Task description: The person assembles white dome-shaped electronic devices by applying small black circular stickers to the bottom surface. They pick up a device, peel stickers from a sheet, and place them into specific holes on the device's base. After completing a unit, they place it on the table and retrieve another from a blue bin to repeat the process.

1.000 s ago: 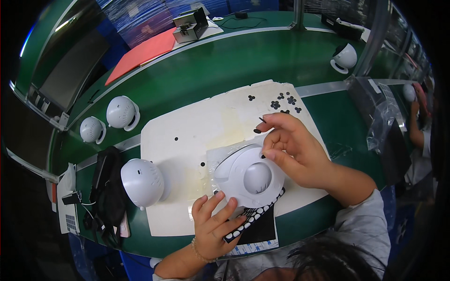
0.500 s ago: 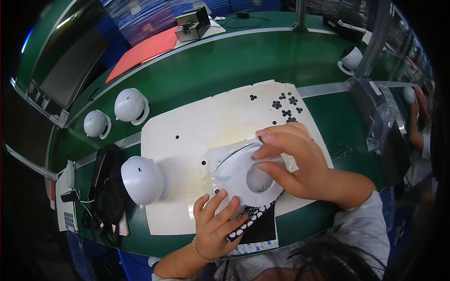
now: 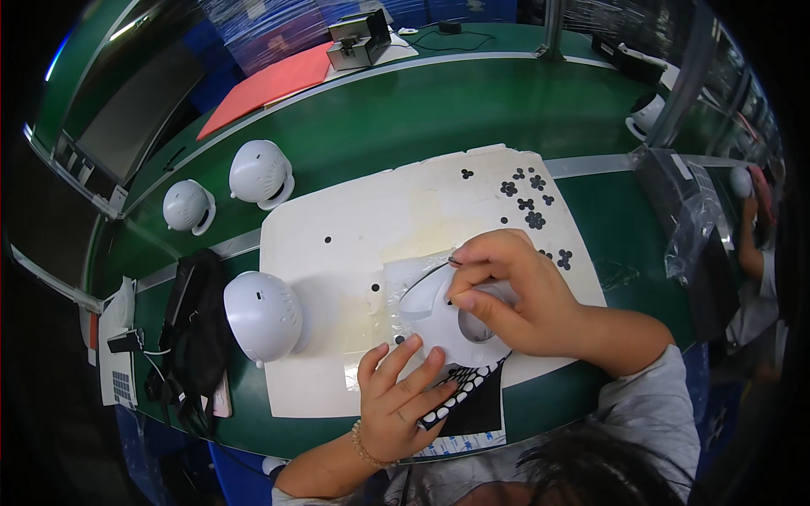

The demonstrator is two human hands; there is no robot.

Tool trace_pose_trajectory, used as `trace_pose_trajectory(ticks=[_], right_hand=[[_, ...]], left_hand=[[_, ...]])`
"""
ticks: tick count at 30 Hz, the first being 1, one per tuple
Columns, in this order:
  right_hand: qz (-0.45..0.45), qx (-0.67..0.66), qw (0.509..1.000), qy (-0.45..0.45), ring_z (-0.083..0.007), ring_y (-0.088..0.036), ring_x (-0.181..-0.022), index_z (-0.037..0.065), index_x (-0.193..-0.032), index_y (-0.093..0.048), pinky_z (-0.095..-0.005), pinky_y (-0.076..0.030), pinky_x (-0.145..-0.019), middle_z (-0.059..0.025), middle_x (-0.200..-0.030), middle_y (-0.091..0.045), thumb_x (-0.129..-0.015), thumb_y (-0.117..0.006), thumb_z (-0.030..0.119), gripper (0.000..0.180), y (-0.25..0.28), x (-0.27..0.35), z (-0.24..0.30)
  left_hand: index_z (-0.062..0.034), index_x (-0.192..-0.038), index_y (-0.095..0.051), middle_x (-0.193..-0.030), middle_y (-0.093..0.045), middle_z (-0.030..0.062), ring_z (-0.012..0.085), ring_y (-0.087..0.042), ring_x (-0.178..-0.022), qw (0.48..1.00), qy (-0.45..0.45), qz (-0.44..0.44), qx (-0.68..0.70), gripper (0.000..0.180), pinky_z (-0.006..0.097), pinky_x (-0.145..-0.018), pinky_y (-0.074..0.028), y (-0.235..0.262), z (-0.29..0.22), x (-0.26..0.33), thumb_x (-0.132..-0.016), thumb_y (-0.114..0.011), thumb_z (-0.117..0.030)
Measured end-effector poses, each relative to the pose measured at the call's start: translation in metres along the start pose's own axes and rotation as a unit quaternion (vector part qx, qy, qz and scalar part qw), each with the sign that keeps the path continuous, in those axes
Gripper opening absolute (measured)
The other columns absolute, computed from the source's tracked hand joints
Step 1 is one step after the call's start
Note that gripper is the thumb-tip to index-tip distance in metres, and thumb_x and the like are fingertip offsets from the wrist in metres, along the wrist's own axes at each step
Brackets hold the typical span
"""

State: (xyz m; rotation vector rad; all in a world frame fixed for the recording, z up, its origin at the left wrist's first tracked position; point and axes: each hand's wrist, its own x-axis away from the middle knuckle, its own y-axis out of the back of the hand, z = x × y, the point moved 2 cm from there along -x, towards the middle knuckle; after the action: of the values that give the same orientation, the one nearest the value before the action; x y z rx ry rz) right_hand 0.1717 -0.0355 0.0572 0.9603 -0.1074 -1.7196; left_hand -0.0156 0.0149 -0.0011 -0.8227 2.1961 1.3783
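A white rounded device (image 3: 434,325) with a ring-shaped base lies tilted on a clear bag over the pale board (image 3: 337,337). My right hand (image 3: 523,295) is over its base, thumb and fingers pinched. A small black pad (image 3: 454,261) shows at the fingertips, partly hidden. My left hand (image 3: 401,396) reaches in from below, its spread fingertips at the device's lower edge. A black strip with white round spots (image 3: 464,392) runs under my left thumb, which seems to hold it. Beneath lies a plain black sheet (image 3: 481,409).
Another white device (image 3: 263,316) stands on the board's left side, with two more (image 3: 260,173) behind it. Small black round pads (image 3: 526,204) lie in clusters at the board's far right. A black bag (image 3: 190,333) is at the left; a dark box (image 3: 675,202) stands at the right.
My right hand's fingers have closed from a spread pose into a pinch, lower over the base. The left hand stays at the device's edge. The whole view has shifted slightly.
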Motion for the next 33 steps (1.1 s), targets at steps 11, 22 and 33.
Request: trace_pose_trajectory(ticks=[11, 22, 33], right_hand=[[0.009, 0.248, 0.967, 0.063, -0.0313, -0.037, -0.116, 0.014, -0.09, -0.063, -0.043, -0.024, -0.094, -0.0085, -0.118, -0.048, -0.07, -0.066, 0.016, 0.021, 0.009, 0.021, 0.026], [0.032, 0.065, 0.997, -0.009, -0.0361, -0.023, -0.122, 0.01, -0.076, -0.062, -0.0449, -0.019, -0.098, -0.0093, -0.12, -0.042, -0.074, -0.062, 0.014, 0.005, -0.006, 0.038, 0.014], [0.002, 0.174, 0.983, 0.061, -0.0307, -0.03, -0.119, 0.016, -0.08, -0.064, -0.0427, -0.02, -0.095, -0.0049, -0.117, -0.047, -0.077, -0.061, 0.026, 0.011, -0.015, 0.038, 0.021]], left_hand=[[-0.0137, -0.085, -0.063, -0.12, -0.052, 0.0048, 0.027, -0.043, -0.115, 1.0, 0.001, -0.003, -0.002, 0.025, 0.043, -0.093, -0.025, 0.007, 0.003, 0.002, -0.06, -0.066, -0.011], [-0.0134, -0.076, -0.065, -0.119, -0.053, 0.0037, 0.0245, -0.04, -0.118, 0.999, 0.011, -0.039, 0.027, 0.016, 0.042, -0.095, -0.023, 0.001, 0.007, 0.001, -0.061, -0.07, -0.015], [-0.0122, -0.076, -0.065, -0.116, -0.055, 0.0048, 0.0244, -0.04, -0.117, 0.998, 0.023, -0.047, 0.04, 0.016, 0.042, -0.095, -0.023, 0.012, 0.007, 0.004, -0.061, -0.07, -0.015]])
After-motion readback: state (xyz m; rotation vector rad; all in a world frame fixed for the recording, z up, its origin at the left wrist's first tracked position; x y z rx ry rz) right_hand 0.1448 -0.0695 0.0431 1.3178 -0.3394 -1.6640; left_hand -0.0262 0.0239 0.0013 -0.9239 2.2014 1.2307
